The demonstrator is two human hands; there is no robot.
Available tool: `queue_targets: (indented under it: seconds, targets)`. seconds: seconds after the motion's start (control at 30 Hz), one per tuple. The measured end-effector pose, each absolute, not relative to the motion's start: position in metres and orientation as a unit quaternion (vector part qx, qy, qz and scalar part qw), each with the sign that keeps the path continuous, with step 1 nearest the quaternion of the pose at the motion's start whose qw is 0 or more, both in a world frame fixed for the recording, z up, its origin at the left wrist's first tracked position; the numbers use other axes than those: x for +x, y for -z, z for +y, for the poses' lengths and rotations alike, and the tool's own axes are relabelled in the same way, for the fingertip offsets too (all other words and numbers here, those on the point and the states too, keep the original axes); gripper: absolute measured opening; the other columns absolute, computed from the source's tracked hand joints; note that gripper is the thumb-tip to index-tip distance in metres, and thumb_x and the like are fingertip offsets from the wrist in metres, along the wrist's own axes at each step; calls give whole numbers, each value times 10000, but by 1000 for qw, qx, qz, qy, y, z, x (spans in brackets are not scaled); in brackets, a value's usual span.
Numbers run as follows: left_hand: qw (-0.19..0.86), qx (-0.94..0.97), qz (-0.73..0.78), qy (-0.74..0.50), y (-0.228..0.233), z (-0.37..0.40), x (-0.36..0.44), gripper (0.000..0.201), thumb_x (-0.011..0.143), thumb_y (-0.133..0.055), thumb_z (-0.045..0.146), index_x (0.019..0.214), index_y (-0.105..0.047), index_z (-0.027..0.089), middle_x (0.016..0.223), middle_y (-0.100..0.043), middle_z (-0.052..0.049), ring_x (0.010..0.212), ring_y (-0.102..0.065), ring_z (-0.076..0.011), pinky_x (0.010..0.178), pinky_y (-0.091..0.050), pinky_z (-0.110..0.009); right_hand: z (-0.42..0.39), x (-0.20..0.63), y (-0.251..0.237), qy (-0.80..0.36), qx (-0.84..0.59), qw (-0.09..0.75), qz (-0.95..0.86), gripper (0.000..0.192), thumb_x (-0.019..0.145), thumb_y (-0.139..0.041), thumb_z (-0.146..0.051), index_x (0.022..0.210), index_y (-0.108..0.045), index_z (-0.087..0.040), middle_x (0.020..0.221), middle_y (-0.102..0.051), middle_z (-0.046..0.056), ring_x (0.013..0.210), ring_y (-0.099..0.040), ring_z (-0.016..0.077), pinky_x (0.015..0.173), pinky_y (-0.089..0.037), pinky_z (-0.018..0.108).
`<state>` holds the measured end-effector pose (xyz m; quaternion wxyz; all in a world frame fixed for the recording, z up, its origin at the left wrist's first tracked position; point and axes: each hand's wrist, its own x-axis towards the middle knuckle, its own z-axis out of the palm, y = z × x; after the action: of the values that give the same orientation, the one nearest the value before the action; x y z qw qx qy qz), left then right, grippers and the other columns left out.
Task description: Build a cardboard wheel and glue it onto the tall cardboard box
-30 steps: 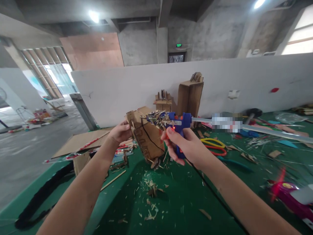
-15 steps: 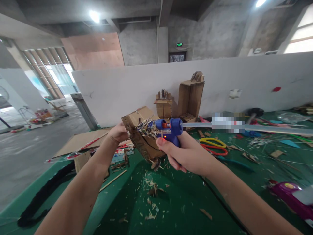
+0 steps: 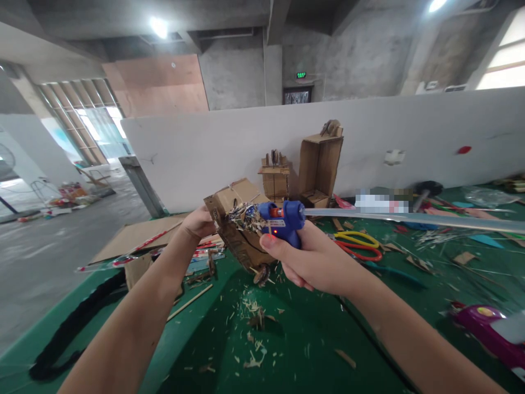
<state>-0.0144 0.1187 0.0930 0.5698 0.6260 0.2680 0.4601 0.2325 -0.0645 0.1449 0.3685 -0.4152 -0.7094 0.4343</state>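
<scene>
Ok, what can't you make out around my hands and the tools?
All in the head view:
- Fingertips of your left hand: hidden behind the cardboard box.
- Nozzle tip of the glue gun: lost among wood scraps; whether it touches the box is unclear.
- Most of the gun's handle: covered by your right hand.
- Glue stick and purple device: cut off by the right edge.
- Gun's label: print too small.
</scene>
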Motion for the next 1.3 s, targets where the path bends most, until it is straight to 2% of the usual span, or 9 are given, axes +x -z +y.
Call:
queue_targets:
  seconds: [0.23,0.43,0.57,0.77,0.97,1.03,1.13,1.17,1.3]
  targets:
    - [586,617,262,-455,-91,118,-16,440,413,-804,372,821,-715,233,806,-741,-46,814,-682,-316,762,-552,-455,-65,235,-147,-430,-417,359,-716,415,842,-498,-592,671,-440,-218,378,-430,-89,292,-354,40,340,-292,190]
    - [608,601,246,-457,-90,120,-18,356,438,-807,323,760,-699,216,728,-734,-42,787,-691,-302,713,-565,-414,-67,237,-152,-438,-411,349,-720,388,848,-509,-558,677,-448,-215,385,-426,-89,296,-355,41,341,-310,183]
    - [632,584,226,-457,-91,119,-17,383,410,-820,257,765,-699,179,753,-740,-48,735,-695,-276,697,-574,-370,-68,238,-154,-454,-420,329,-714,411,838,-500,-594,700,-446,-210,386,-410,-90,312,-362,45,338,-307,175]
    - [664,565,198,-448,-91,120,-15,259,522,-778,196,766,-701,154,749,-742,-55,706,-702,-256,673,-577,-341,-66,236,-151,-453,-412,335,-716,390,855,-500,-571,722,-428,-211,396,-420,-98,321,-368,27,349,-307,151]
    - [680,570,175,-427,-88,127,-21,497,406,-871,176,872,-711,112,782,-747,-76,776,-698,-289,739,-560,-359,-65,234,-148,-455,-392,359,-714,385,862,-508,-547,703,-407,-211,403,-416,-106,328,-377,17,354,-310,138]
    - [684,574,166,-418,-87,129,-24,493,481,-870,222,926,-695,101,817,-741,-75,802,-691,-271,763,-552,-372,-65,234,-148,-454,-388,365,-714,388,862,-508,-548,701,-403,-211,406,-419,-107,320,-370,13,351,-308,139]
    - [689,579,156,-407,-84,132,-26,299,781,-692,315,993,-649,108,918,-706,-65,834,-673,-202,778,-545,-387,-65,234,-148,-445,-393,367,-716,388,857,-511,-553,707,-409,-211,398,-414,-110,308,-362,14,349,-310,146]
    - [690,580,152,-406,-83,133,-26,272,834,-635,316,1013,-636,112,946,-693,-65,846,-667,-190,787,-540,-393,-65,235,-148,-442,-396,366,-717,390,858,-510,-553,703,-408,-210,395,-414,-109,307,-364,15,351,-312,148]
    - [693,584,142,-398,-80,136,-27,296,830,-642,309,1048,-619,110,969,-678,-71,871,-655,-203,810,-527,-412,-66,235,-150,-437,-409,356,-718,393,865,-498,-552,695,-419,-206,398,-420,-100,317,-375,21,358,-317,154]
